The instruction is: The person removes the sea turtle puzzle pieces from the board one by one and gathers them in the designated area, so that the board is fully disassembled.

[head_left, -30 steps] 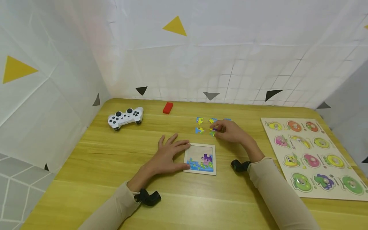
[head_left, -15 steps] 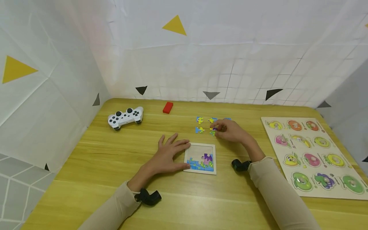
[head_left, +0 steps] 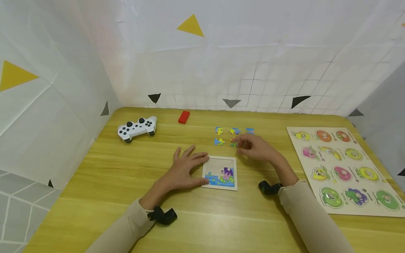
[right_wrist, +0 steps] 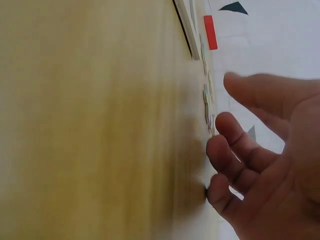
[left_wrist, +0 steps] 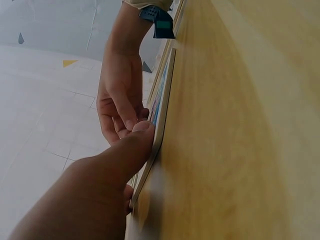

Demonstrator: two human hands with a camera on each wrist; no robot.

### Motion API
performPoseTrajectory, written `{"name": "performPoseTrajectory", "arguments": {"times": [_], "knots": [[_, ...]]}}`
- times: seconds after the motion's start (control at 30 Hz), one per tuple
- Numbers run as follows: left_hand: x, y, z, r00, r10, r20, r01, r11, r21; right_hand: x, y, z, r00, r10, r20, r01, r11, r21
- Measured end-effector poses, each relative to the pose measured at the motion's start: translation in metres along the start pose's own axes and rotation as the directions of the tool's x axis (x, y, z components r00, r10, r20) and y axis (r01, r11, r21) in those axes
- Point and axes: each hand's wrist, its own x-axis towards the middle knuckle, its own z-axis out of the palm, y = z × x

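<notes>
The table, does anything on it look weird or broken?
Nothing looks broken or spilled. The game controller and red block, toward the back, seem odd: they don't look like puzzle parts. The puzzle tray is only partly filled, with loose pieces beyond it.

No word, number or brand was legible in any view. Wooden board [head_left: 357,209] at right of surface [head_left: 205,221] carried tiny print beside several fruit pictures [head_left: 342,173]; too small to read. White game controller [head_left: 137,129] at far left bore direction buttons [head_left: 148,123] in cross layout plus round dark buttons [head_left: 124,128]; any symbols on them too small to tell. Dark device [left_wrist: 157,20] at right wrist showed green rectangle; unclear whether that was label.
</notes>
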Motion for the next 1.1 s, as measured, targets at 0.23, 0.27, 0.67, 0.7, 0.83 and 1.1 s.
{"name": "performPoseTrajectory", "arguments": {"times": [0.23,0.27,0.67,0.7,0.83,1.1], "knots": [[0.000,0.000,-0.001,1.000,-0.007,0.008,0.007,1.000,0.001,-0.010,-0.018,0.009,0.995,-0.055,0.078,0.056,0.998,-0.009],[0.000,0.000,-0.001,1.000,-0.007,0.007,0.007,1.000,0.000,-0.011,-0.020,0.010,0.994,-0.063,0.095,0.063,0.998,-0.007],[0.001,0.001,-0.002,1.000,-0.001,0.004,0.000,1.000,0.007,-0.016,-0.045,0.018,0.966,-0.114,0.230,0.131,0.989,-0.062],[0.001,0.001,-0.002,1.000,0.001,0.003,-0.001,1.000,0.009,-0.017,-0.046,0.019,0.964,-0.120,0.238,0.140,0.988,-0.065],[0.001,0.000,-0.002,1.000,0.002,0.004,-0.002,1.000,0.017,-0.017,-0.049,0.021,0.959,-0.122,0.255,0.147,0.986,-0.082],[0.000,0.000,-0.003,1.000,0.004,0.005,-0.004,1.000,0.012,-0.019,-0.050,0.024,0.961,-0.130,0.244,0.155,0.984,-0.086]]}}
